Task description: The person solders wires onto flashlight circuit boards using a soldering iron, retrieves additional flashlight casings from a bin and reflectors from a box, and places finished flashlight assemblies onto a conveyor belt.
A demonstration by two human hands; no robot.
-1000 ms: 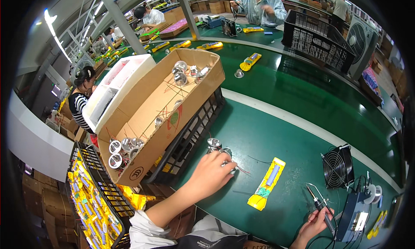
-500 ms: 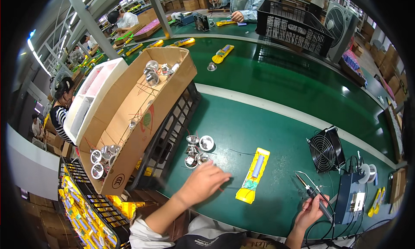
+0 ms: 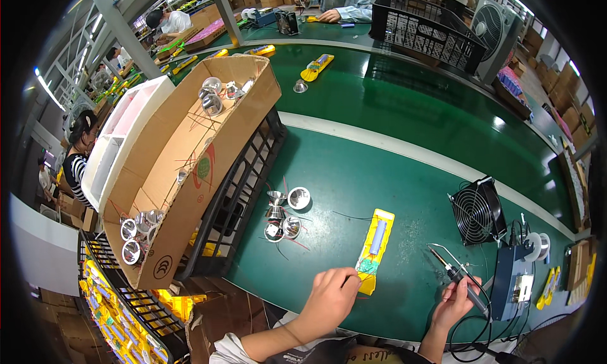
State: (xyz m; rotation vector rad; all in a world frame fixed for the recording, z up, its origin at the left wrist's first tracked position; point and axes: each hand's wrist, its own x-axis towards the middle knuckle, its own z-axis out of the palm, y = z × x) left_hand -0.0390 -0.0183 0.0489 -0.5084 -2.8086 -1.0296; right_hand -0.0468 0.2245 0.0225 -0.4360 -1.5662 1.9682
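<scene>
On the green bench lies a yellow plastic housing (image 3: 367,286) with a blue cylindrical battery (image 3: 379,236) and a small green circuit board (image 3: 368,266) in it. Thin dark wires stick out from its left side. My left hand (image 3: 329,299) is closed in a pinch on a thin wire beside the board, its fingertips at the housing's lower left edge. My right hand (image 3: 453,304) holds a soldering iron (image 3: 456,275) by its black handle, the tip pointing up and left, apart from the housing. Several silver reflector cups (image 3: 291,226) with wires stand left of the housing.
A cardboard box (image 3: 190,155) holding more reflector cups rests on a black crate at left. Yellow housings fill another crate (image 3: 120,323) below. A black fan (image 3: 477,213) and a blue soldering station (image 3: 509,282) stand right. Beyond runs a green conveyor (image 3: 404,104); a co-worker sits across it.
My left hand has moved right, from beside the reflector cups to the housing's lower left edge, and its fingers have closed. My right hand keeps the soldering iron in nearly the same place.
</scene>
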